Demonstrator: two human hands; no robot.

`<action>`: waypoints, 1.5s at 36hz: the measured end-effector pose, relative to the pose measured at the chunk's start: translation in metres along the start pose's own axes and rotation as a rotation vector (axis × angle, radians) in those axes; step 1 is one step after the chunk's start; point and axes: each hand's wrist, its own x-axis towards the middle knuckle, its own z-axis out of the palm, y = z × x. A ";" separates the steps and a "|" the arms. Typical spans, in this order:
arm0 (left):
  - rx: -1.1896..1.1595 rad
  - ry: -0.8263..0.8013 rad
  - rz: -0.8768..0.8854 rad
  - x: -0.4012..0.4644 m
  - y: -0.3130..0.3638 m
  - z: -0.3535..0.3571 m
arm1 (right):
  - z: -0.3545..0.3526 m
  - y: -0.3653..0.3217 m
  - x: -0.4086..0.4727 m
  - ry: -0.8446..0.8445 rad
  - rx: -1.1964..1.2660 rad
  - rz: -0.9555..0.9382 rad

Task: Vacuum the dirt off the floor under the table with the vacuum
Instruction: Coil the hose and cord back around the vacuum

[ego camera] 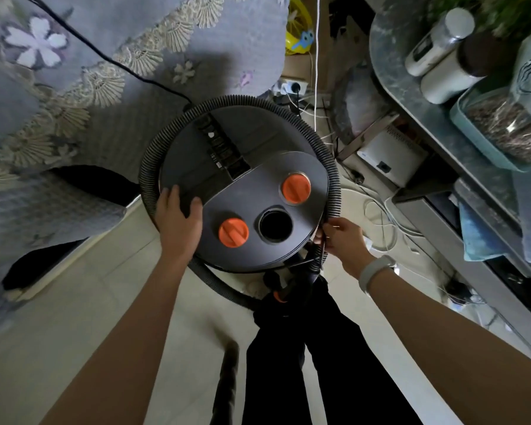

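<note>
A round grey vacuum [242, 185] stands on the pale tiled floor [74, 317] between a sofa draped in a flowered grey cover [74, 72] and a grey shelf [411, 96]. Its flat top carries two orange knobs [296, 189] and one open black port [276, 225], plus a black ribbed handle strip [223, 145]; a small label on it is too small to read. One ribbed black hose [319, 139] coils around the vacuum's rim.

The left hand [180, 220] lies on the near left edge of the vacuum's top, fingers curled over the rim and hose there. The right hand [341, 240] pinches the hose at the near right edge, thumb and fingertips closed on it; a pale wristband [376, 273] sits on that wrist.

On the shelf, a light blue tray [472, 142] holds a clear bag of brownish dried matter [509, 127]. Beside it lie two pale cylindrical canisters [439, 41]; their labels cannot be read. A black cord [105, 56] crosses the sofa cover.
</note>
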 end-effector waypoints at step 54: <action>0.357 -0.010 0.164 -0.059 0.039 0.028 | 0.016 -0.069 -0.003 -0.127 -1.047 -0.970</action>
